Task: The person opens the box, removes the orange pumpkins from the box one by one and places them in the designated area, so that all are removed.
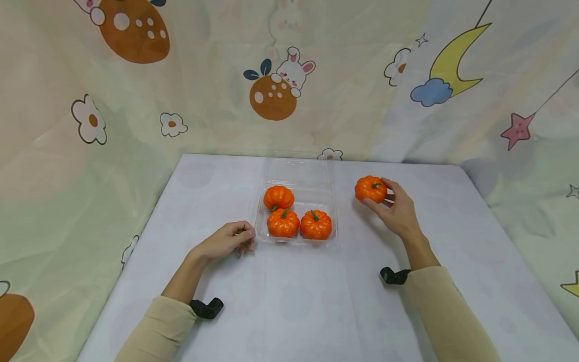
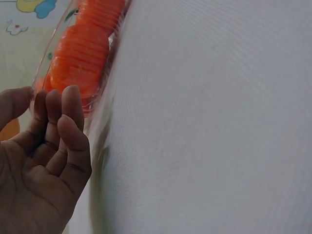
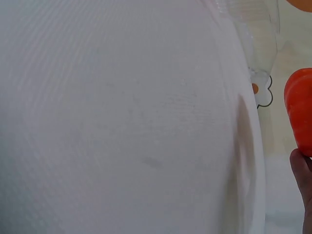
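Pinched between the thumb and fingers of my right hand (image 1: 398, 208) is a small orange pumpkin (image 1: 369, 189) with a green stem, raised above the table to the right of a clear plastic clamshell box (image 1: 318, 199). In the right wrist view, part of this pumpkin (image 3: 301, 112) shows at the right edge. Three similar pumpkins lie in the box: one at back left (image 1: 278, 197), one at front left (image 1: 283, 223), one at front right (image 1: 316, 225). Beside the box's left front edge is my left hand (image 1: 227, 240), its fingers loosely bent; whether it touches the rim I cannot tell.
The box's lid (image 1: 298, 171) stands folded back toward the rear. A white-covered table (image 1: 298, 311) bears everything, and a patterned cloth (image 1: 217, 75) hangs behind it. Black wrist cameras (image 1: 207, 308) are worn at both cuffs.
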Demonstrator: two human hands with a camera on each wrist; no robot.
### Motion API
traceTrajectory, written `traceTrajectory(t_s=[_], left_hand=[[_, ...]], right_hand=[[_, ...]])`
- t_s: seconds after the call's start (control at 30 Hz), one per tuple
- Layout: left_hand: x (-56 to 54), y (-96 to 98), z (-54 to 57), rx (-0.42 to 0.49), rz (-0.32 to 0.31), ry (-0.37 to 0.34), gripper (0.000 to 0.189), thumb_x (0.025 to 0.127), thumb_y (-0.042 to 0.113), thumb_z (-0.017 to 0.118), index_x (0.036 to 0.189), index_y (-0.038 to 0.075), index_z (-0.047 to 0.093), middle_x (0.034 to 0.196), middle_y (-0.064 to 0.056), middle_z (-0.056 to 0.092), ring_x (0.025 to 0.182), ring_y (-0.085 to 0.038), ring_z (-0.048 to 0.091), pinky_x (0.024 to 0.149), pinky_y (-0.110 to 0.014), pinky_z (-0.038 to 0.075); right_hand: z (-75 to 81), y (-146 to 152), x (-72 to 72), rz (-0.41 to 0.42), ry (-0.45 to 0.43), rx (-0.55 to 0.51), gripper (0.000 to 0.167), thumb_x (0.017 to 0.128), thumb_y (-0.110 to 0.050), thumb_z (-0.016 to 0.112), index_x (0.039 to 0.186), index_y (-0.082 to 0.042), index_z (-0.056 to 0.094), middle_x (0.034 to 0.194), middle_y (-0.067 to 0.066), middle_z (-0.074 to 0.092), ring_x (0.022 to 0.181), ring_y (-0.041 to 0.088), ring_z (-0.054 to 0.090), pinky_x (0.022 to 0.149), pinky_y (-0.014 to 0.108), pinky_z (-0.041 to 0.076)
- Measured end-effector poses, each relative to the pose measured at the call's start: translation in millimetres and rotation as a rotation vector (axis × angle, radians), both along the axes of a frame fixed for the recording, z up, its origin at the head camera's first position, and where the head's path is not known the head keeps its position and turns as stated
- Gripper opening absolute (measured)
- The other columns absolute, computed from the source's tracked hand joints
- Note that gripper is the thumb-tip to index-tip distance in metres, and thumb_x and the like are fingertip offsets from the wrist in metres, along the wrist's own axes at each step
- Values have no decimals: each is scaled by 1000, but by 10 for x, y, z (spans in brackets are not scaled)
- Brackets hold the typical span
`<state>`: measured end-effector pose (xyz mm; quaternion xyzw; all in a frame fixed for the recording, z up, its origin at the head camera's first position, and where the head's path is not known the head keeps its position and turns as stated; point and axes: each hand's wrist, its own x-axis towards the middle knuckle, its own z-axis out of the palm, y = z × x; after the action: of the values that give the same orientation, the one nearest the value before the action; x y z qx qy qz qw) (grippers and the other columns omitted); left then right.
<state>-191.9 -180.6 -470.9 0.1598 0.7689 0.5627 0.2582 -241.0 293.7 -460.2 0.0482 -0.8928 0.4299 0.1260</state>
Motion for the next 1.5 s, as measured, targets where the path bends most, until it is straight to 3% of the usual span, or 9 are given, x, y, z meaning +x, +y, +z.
traceTrajectory(t_s=[0.63, 1.07, 1.5], left_hand=[[30, -1, 35, -9, 17, 10, 33, 108, 27, 56, 109, -6, 59, 95, -22, 65, 83, -27, 61, 70, -30, 54], [28, 2, 38, -144, 90, 184, 26, 103, 27, 64, 104, 1, 66, 86, -14, 70, 73, -28, 60, 62, -30, 50], [32, -5, 52, -167, 91, 187, 25, 103, 29, 64, 104, 3, 67, 85, -10, 70, 71, -26, 60, 62, -28, 49]], right_hand=[[-167, 195, -18, -59, -96, 74, 80, 93, -45, 75, 155, -8, 40, 150, 25, 49, 117, 44, 62, 100, 57, 51], [-147, 230, -11, -46, -147, 117, 81, 94, -47, 72, 155, -5, 38, 152, 26, 44, 119, 46, 58, 101, 59, 49], [-161, 263, -16, -22, -196, 148, 81, 98, -51, 66, 158, -7, 34, 155, 29, 42, 126, 51, 57, 105, 60, 46]])
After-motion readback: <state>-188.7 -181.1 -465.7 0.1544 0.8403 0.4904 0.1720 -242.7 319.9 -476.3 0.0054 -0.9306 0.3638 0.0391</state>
